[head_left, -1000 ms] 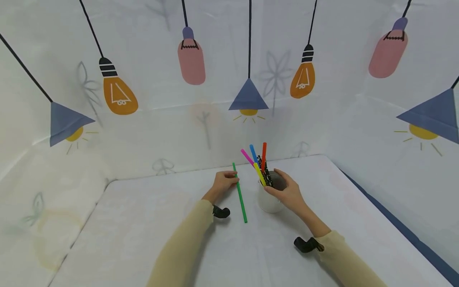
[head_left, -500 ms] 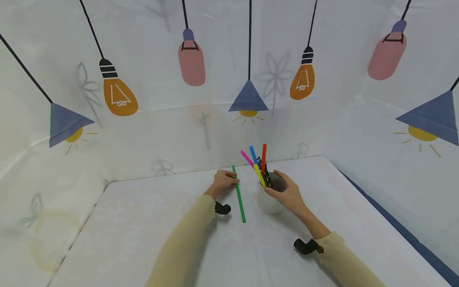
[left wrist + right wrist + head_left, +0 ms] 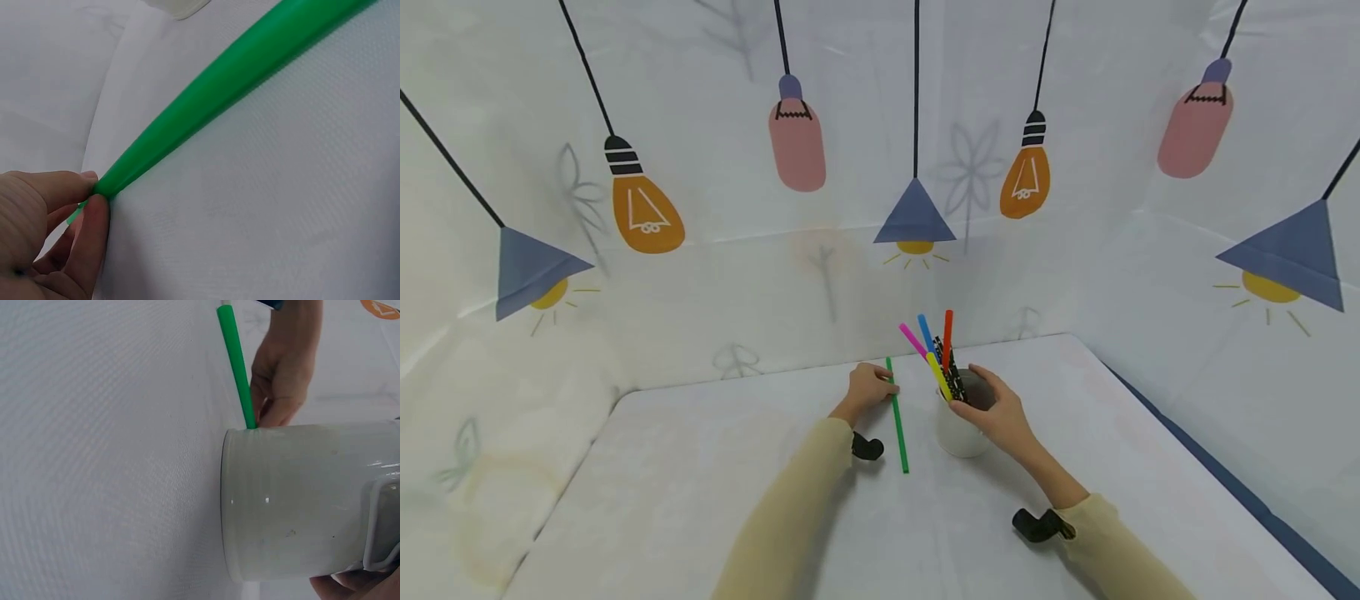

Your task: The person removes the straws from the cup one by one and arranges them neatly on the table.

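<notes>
My left hand (image 3: 869,388) pinches a long green straw (image 3: 899,433) near its far end, between thumb and fingers. In the left wrist view the straw (image 3: 206,94) runs from those fingertips up to the top right. Just right of it my right hand (image 3: 1004,414) holds a white cup (image 3: 958,432) by its rim, thumb on the near left side and fingers across the top. Out of the cup lean a pink straw (image 3: 912,339), a blue straw (image 3: 927,331), a red straw (image 3: 948,333), a yellow straw (image 3: 937,374) and black patterned straws (image 3: 956,385).
Both hands work over a white-covered table (image 3: 700,492), close to its back edge. Behind it rises a pale wall sheet (image 3: 737,275) printed with lamps and bulbs. A black device (image 3: 1036,526) is strapped at the right wrist, and a similar black device (image 3: 867,447) at the left.
The head view has tilted up slightly, so everything sits a little lower. The green straw's near end has swung slightly left. Both hands keep their hold.
</notes>
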`<action>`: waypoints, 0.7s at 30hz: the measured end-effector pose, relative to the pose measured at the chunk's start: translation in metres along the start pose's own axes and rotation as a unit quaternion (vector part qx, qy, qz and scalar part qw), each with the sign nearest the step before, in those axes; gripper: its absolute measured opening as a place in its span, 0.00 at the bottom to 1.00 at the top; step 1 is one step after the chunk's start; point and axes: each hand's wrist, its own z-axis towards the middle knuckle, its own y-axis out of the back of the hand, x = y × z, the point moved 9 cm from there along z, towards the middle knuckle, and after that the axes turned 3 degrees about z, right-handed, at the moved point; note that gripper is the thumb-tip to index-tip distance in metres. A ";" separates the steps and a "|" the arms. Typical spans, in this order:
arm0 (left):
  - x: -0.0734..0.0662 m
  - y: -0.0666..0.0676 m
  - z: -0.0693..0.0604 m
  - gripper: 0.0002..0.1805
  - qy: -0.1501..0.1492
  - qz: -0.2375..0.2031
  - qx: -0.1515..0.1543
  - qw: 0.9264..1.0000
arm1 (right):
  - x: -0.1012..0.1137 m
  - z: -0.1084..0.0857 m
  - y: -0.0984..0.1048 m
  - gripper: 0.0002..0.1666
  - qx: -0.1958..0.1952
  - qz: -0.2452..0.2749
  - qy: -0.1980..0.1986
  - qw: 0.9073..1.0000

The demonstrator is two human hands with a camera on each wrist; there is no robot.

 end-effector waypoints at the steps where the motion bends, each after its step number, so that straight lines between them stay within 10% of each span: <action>1: 0.000 0.000 0.001 0.17 -0.003 -0.001 -0.003 1.000 | 0.001 0.000 0.000 0.47 -0.001 0.003 0.003 1.000; 21: -0.002 -0.005 0.002 0.16 -0.034 0.014 0.008 0.999 | 0.002 -0.001 0.000 0.47 0.000 0.005 0.016 1.000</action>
